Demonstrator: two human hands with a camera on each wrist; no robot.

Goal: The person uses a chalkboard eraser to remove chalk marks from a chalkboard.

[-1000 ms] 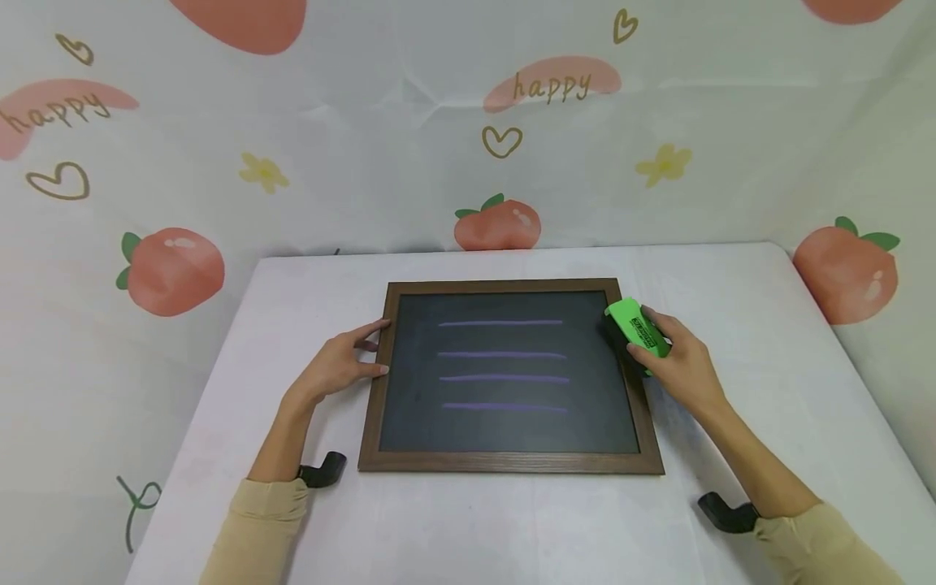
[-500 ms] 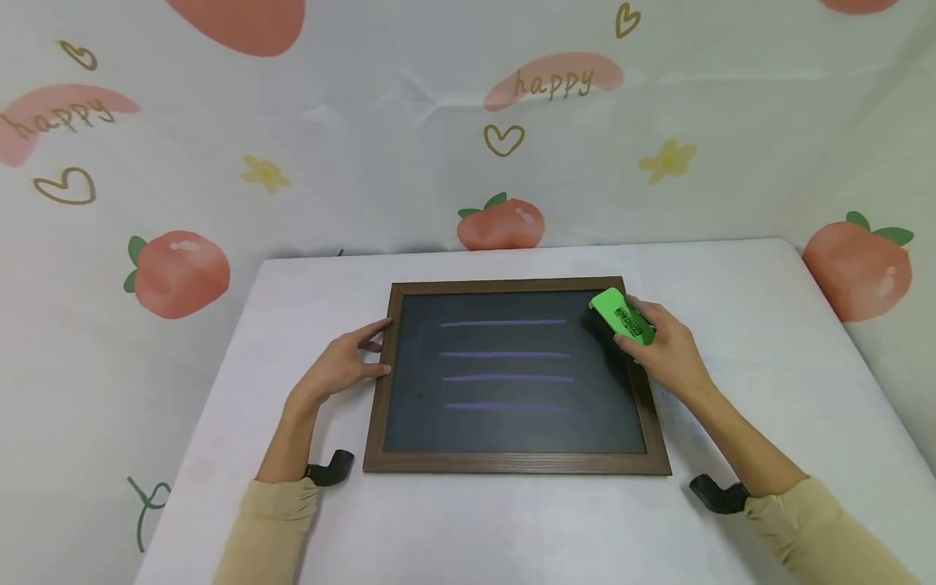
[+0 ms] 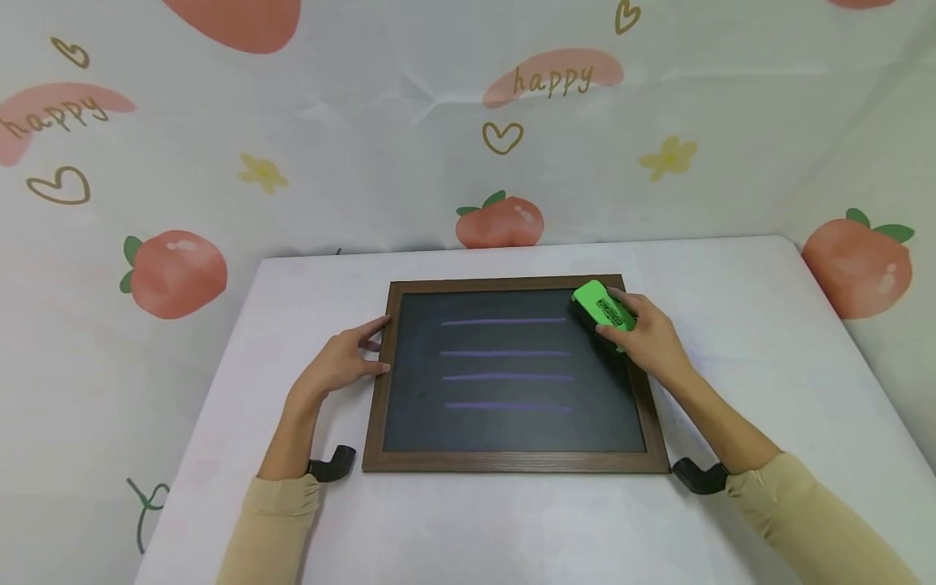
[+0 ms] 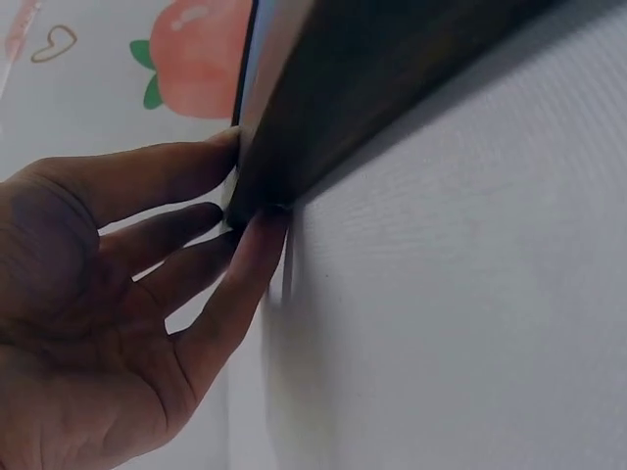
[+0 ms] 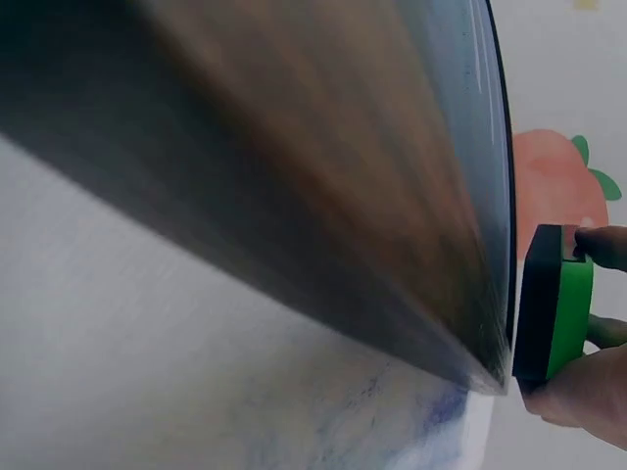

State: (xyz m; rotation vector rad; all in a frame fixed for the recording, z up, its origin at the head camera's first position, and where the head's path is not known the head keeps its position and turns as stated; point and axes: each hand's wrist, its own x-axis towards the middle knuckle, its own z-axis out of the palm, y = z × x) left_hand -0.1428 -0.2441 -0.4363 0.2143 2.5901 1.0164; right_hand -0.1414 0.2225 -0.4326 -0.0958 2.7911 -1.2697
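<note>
A chalkboard (image 3: 512, 431) in a brown wooden frame lies on the white table, with several purple horizontal lines (image 3: 504, 354) across its dark surface. My right hand (image 3: 655, 337) pinches a green board eraser (image 3: 604, 305) between thumb and fingers, over the board's upper right corner. The eraser's black felt side (image 5: 539, 299) faces the board in the right wrist view. At the left side of the frame (image 3: 382, 398), my left hand (image 3: 340, 361) rests its thumb and fingertips, spread apart, against the edge. Those fingers (image 4: 147, 176) look nearly straight in the left wrist view.
Behind the table (image 3: 468, 520) hangs a pale cloth (image 3: 380, 179) printed with peaches, hearts and flowers. Each wrist bears a black camera mount, the left one (image 3: 333, 464) beside the board's lower left corner. Bluish smudges (image 5: 362, 421) show on the tabletop right of the board.
My right hand has carried the eraser left and slightly up, from the frame's right side to over the upper right of the board. The left hand stays at the left edge.
</note>
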